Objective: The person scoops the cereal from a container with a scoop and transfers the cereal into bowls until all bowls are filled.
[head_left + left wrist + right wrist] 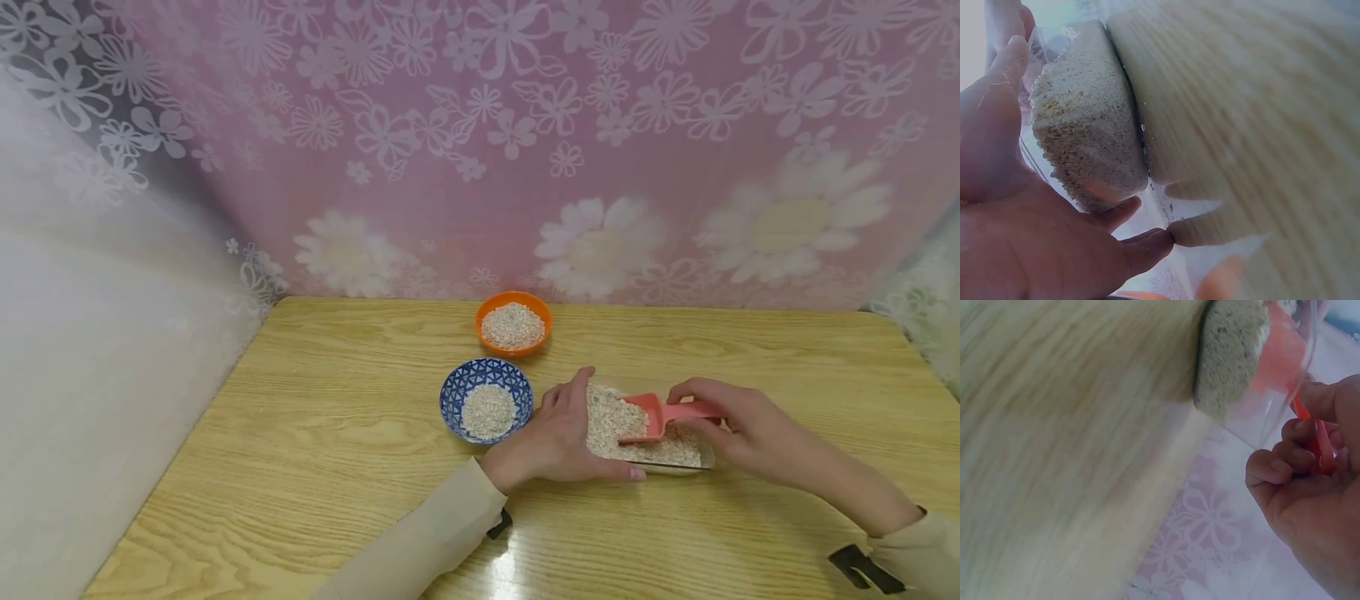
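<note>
Rolled oats (603, 425) lie in a clear plastic container (671, 470) on the table. My left hand (551, 439) grips the container's left end, thumb along the near side and fingers toward the far side. The left wrist view shows the oats (1088, 109) heaped against the clear wall, with the palm (1029, 244) close by. My right hand (753, 429) holds a pink scoop (651, 418) by its handle. The scoop's bowl sits among the oats, with some oats in it. In the right wrist view, fingers curl round the scoop handle (1322, 450) beside the container's end.
A blue-and-white patterned bowl (453, 396) with some oats stands just left of the left hand. Behind it, an orange bowl (512, 351) holds a fuller heap of oats. A pink floral curtain (450, 167) hangs along the back edge of the wooden table (300, 467).
</note>
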Demonstrator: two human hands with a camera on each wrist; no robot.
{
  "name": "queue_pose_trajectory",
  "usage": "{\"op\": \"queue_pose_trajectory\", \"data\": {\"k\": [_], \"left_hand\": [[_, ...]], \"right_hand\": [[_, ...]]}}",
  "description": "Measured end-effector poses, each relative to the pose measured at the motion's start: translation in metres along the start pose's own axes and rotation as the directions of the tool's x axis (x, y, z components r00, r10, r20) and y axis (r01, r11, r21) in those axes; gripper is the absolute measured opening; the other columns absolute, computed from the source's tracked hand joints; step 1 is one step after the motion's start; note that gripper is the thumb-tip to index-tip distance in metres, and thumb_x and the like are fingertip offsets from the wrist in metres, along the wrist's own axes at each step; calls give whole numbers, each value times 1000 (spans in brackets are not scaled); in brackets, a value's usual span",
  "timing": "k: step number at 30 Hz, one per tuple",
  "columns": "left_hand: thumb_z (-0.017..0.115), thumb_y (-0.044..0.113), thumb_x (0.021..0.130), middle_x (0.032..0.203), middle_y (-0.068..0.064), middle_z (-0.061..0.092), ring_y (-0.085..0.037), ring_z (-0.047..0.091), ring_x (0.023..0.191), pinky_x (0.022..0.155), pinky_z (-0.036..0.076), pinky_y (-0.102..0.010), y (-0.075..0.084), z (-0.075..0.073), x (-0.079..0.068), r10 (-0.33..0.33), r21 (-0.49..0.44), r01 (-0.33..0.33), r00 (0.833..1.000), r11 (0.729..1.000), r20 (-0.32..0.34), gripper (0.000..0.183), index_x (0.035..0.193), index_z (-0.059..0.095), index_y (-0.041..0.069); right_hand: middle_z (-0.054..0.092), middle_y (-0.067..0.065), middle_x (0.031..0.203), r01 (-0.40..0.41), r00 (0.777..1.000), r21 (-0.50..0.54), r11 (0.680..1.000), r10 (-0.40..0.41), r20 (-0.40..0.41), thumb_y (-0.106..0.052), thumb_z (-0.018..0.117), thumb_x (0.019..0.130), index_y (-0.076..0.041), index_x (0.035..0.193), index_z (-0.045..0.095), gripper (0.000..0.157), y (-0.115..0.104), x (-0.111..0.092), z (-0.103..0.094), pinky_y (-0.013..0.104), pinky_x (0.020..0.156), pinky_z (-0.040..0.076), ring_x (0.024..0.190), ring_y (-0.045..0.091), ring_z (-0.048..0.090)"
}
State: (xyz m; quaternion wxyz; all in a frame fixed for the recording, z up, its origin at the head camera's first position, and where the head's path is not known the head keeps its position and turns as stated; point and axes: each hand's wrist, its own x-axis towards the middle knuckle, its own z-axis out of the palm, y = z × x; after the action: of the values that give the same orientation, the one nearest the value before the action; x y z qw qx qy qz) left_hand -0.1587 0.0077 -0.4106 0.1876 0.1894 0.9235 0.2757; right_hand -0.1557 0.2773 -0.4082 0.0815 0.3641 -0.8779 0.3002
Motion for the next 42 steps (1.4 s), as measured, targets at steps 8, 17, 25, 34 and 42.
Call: {"op": "queue_pose_trajectory", "data": {"k": [8, 17, 25, 34, 42], "left_hand": [[77, 77, 70, 169, -5, 25, -25, 27, 155, 119, 39, -48, 0, -1, 1, 18, 11, -18, 1000, 1000, -13, 132, 164, -3, 31], [76, 77, 72, 170, -3, 23, -25, 25, 156, 119, 38, -50, -1, -2, 1, 17, -7, -17, 1000, 1000, 1, 131, 164, -4, 32], [76, 77, 72, 170, -2, 24, -25, 26, 156, 119, 39, -51, -1, -1, 2, 18, -22, -18, 1000, 1000, 2, 129, 164, -3, 33], [76, 77, 73, 170, -1, 23, -25, 25, 156, 119, 38, -52, -1, -1, 0, 19, -31, -19, 1000, 999, 11, 128, 164, -2, 32], [76, 76, 73, 169, 0, 25, -24, 26, 156, 120, 38, -50, -1, -1, -1, 25, -18, -25, 1000, 1000, -1, 127, 164, 1, 31]], "right_hand": [[69, -7, 100, 43, 996, -73, 996, -49, -71, 12, 80, 75, -15, 116, 66, 51, -3, 1, 10, 12, 63, 40, 78, -6, 49], [65, -13, 100, -6, 998, -174, 985, -6, -69, 6, 81, 77, -21, 120, 65, 53, -10, -2, 14, 18, 65, 40, 84, -3, 45], [63, -15, 99, -103, 993, -55, 993, 100, -61, 2, 75, 88, -25, 119, 64, 42, -11, -10, 12, 20, 63, 37, 81, -3, 41], [66, -10, 102, -186, 979, 55, 981, 190, -76, 1, 72, 91, -23, 120, 63, 39, -9, -21, 7, 19, 62, 44, 76, -1, 55], [60, -7, 83, -181, 966, 234, 955, 217, -141, 12, 64, 93, -11, 120, 62, 35, -2, -28, 5, 23, 55, 38, 65, 8, 51]]}}
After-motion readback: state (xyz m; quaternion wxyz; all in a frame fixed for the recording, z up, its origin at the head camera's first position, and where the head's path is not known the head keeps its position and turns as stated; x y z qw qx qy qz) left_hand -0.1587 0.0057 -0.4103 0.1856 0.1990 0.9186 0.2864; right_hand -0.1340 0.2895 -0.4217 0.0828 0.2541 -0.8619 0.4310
